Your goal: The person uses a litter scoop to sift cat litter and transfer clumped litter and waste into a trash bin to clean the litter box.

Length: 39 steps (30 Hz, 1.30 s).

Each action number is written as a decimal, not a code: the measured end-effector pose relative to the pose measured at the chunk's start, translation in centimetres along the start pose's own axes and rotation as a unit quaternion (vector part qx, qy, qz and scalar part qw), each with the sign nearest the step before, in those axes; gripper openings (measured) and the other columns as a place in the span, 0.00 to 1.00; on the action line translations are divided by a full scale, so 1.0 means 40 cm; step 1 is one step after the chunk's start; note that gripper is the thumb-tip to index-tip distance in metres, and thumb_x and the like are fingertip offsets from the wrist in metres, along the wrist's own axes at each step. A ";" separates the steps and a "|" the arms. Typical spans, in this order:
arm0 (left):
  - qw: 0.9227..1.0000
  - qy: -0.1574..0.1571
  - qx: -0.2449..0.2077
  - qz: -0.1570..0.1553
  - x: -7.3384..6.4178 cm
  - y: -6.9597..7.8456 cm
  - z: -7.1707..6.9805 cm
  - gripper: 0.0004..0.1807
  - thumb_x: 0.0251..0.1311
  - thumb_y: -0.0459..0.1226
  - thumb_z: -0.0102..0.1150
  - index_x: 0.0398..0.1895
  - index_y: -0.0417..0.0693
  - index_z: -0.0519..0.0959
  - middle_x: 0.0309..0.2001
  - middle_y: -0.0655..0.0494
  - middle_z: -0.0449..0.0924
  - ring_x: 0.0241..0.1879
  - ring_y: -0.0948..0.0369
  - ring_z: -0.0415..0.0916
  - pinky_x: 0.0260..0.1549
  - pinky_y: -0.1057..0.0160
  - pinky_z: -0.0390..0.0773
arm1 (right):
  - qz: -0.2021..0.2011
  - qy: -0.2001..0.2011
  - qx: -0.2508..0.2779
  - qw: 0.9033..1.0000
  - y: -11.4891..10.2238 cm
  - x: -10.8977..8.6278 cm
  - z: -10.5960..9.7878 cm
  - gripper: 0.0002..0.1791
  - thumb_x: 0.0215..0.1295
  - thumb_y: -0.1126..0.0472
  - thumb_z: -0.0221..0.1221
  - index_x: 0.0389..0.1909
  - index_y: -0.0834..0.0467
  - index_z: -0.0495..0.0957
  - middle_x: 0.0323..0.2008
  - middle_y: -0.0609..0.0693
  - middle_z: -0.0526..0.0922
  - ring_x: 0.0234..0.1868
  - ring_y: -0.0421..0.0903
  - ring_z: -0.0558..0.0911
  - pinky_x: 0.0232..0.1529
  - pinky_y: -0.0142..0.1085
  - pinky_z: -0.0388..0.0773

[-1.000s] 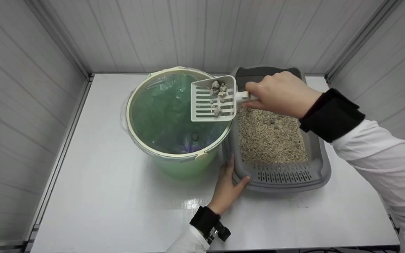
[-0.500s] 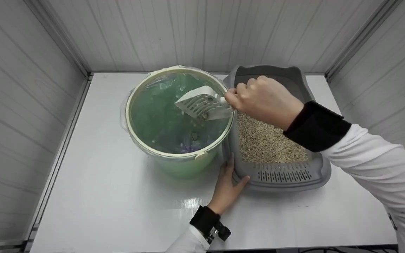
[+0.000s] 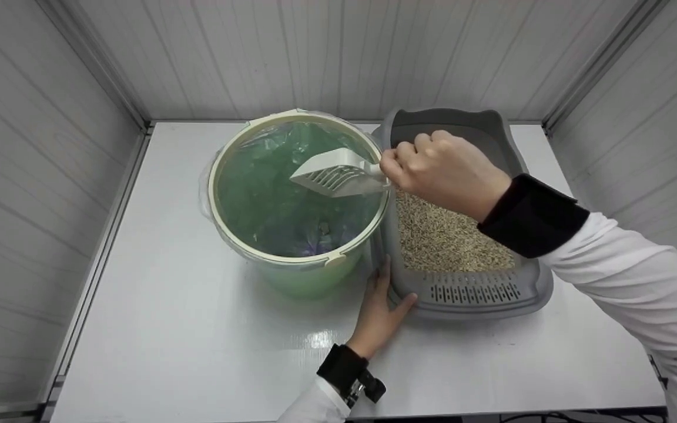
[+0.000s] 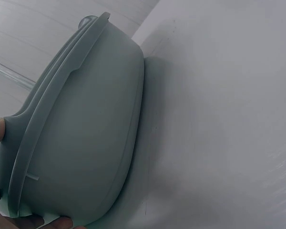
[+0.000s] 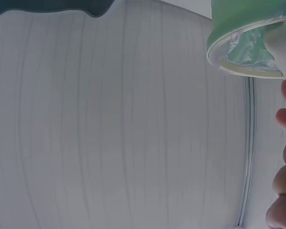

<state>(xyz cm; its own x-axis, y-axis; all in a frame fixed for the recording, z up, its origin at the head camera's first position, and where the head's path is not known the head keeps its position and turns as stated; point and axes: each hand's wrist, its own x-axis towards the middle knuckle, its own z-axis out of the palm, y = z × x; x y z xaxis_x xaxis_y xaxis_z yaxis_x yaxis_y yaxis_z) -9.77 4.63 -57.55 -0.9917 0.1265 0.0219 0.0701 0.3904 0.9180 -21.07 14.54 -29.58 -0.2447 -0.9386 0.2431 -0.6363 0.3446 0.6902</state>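
Observation:
In the head view my right hand [image 3: 441, 173] grips the handle of a white slotted litter scoop [image 3: 338, 173]. The scoop is tipped on its side over the mouth of a green bucket [image 3: 309, 282] lined with a clear bag; no clumps show on its visible slots. A small grey clump [image 3: 324, 228] lies inside the bucket. My left hand [image 3: 376, 314] holds the near left corner of a grey litter box [image 3: 473, 302], its thumb along the front rim and its fingers at the left side. Pale granular litter [image 3: 450, 235] covers the box's floor, partly hidden under my right arm.
Bucket and box stand side by side, close together, on a white table [image 3: 174, 329]. Pale panelled walls [image 3: 244, 59] enclose the back and both sides. Dark cables [image 3: 550, 418] show below the table's front edge.
The scoop has gone from level, with grey clumps on it, to tipped over the bucket, and the clumps have fallen off. My right hand shifted left and turned; my left hand stayed put.

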 end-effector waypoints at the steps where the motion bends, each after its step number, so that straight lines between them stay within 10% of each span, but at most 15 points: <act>1: 1.000 0.000 -0.001 0.000 0.000 -0.001 0.000 0.47 0.62 0.54 0.54 0.76 0.53 0.40 0.71 0.36 0.48 0.70 0.45 0.50 0.67 0.49 0.57 | 0.015 -0.002 0.023 1.000 0.001 -0.003 0.003 0.13 0.72 0.60 0.48 0.31 0.64 0.75 0.13 0.48 0.66 0.12 0.41 0.60 0.11 0.29 0.55; 10: 1.000 -0.014 -0.011 -0.012 -0.002 0.001 0.000 0.47 0.62 0.55 0.53 0.76 0.57 0.38 0.72 0.39 0.48 0.71 0.46 0.49 0.66 0.50 0.59 | 0.181 -0.037 0.229 0.956 0.016 -0.054 0.010 0.16 0.65 0.51 0.57 0.26 0.59 0.69 0.10 0.47 0.65 0.10 0.42 0.58 0.09 0.33 0.51; 26: 0.999 -0.013 -0.005 -0.030 0.004 0.005 0.007 0.49 0.60 0.56 0.55 0.76 0.60 0.37 0.72 0.41 0.47 0.70 0.48 0.51 0.66 0.51 0.58 | 0.430 -0.165 0.344 0.818 0.078 -0.240 0.056 0.28 0.70 0.39 0.44 0.41 0.62 0.73 0.19 0.54 0.72 0.18 0.50 0.72 0.19 0.45 0.72; 39: 1.000 -0.011 -0.006 -0.014 0.007 0.007 0.010 0.48 0.61 0.54 0.55 0.76 0.56 0.38 0.70 0.40 0.51 0.70 0.49 0.53 0.66 0.53 0.60 | 0.439 -0.328 0.386 0.742 0.008 -0.438 0.187 0.29 0.69 0.37 0.43 0.32 0.62 0.69 0.19 0.52 0.70 0.19 0.48 0.71 0.14 0.39 0.66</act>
<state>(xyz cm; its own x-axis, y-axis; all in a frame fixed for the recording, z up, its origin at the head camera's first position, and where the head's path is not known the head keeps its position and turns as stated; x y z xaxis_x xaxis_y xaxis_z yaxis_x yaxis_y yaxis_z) -9.97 5.14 -57.45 -0.9906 0.1363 -0.0127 0.0409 0.3834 0.9227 -22.48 31.20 -38.71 -0.9554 -0.2248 -0.1914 -0.1872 0.9626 -0.1958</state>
